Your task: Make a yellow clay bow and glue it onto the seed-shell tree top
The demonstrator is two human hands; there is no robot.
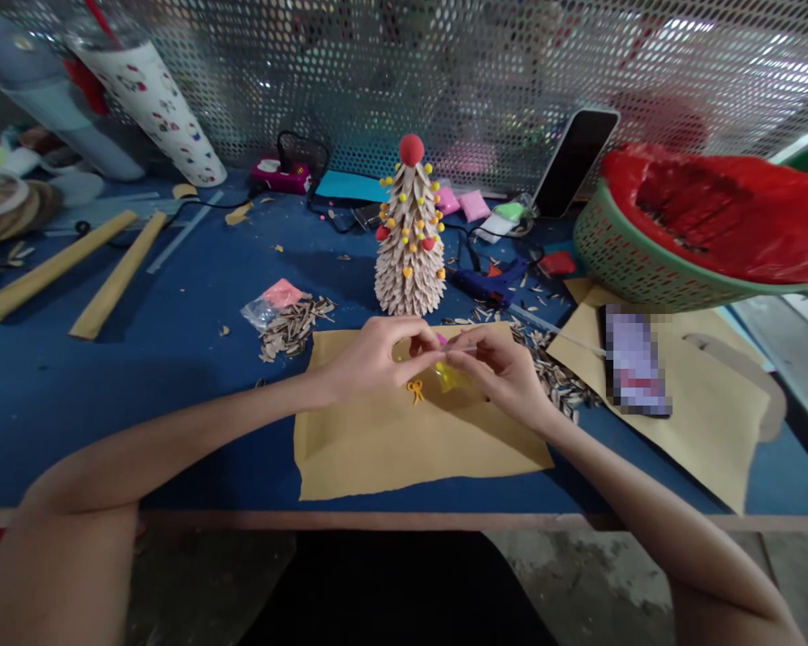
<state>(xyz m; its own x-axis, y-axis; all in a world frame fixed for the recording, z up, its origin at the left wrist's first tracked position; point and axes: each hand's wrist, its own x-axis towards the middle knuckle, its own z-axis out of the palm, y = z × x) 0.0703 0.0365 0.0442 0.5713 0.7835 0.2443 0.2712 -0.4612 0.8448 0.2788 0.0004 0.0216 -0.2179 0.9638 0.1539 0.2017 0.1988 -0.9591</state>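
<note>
My left hand (370,359) and my right hand (502,363) meet above a sheet of brown paper (383,449), fingertips pinched close together. A small bright pink bit (440,339) shows at the fingertips, along with a thin clear edge near my right fingers; what exactly they grip is too small to tell. Below them lie a yellow packet (451,377) and a small orange-yellow bow (415,390). Just behind stands a cone-shaped tree (410,260) made of overlapping seed shells, dotted with yellow, orange and red balls, with a large red ball on top.
Loose sunflower seed shells (293,327) lie left, beside a pink clay packet (283,292). A blue glue gun (491,283) rests right of the tree. Farther right are a phone (636,363), another propped phone (575,161) and a green basket (619,242). A patterned tumbler (154,112) stands back left.
</note>
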